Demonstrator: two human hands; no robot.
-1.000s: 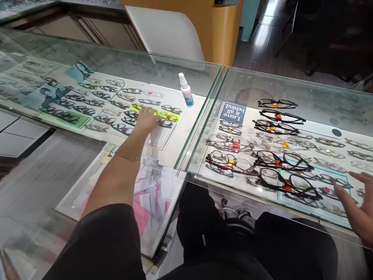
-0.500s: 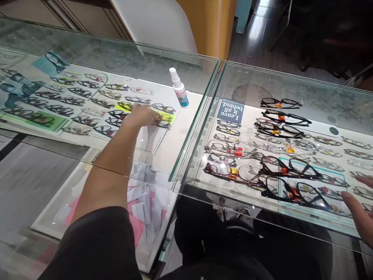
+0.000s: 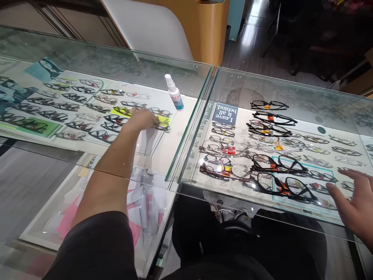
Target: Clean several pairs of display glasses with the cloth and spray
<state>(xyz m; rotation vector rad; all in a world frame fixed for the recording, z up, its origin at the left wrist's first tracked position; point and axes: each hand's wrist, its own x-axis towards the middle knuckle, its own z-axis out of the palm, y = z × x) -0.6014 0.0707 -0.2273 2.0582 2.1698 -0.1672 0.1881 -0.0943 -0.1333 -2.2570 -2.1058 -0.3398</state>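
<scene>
My left hand [image 3: 142, 119] reaches under the glass top of the left display case [image 3: 190, 128], with a line of the glass crossing over the forearm. Its fingers are bent down and closed at a dark-framed pair of eyeglasses [image 3: 163, 128] by a yellow card [image 3: 163, 121]; the fingertips are partly hidden. Around it lie rows of other eyeglasses [image 3: 102, 136]. On the far right, my right hand [image 3: 357, 198] is open, thumb and fingers apart, over the right case's glass. Closest to it are small eyeglasses [image 3: 322, 176] seen through the glass.
A white spray bottle [image 3: 175, 93] stands behind my left hand. Several tagged eyeglasses [image 3: 284, 184] lie on the right case, beside a blue printed card [image 3: 225, 113]. Plastic-wrapped packets [image 3: 142, 202] fill a tray below. A white chair [image 3: 151, 27] is beyond the case.
The camera view has shifted slightly, and more of my right hand shows, further in from the right edge. My left hand stays at the same eyeglasses by the yellow card.
</scene>
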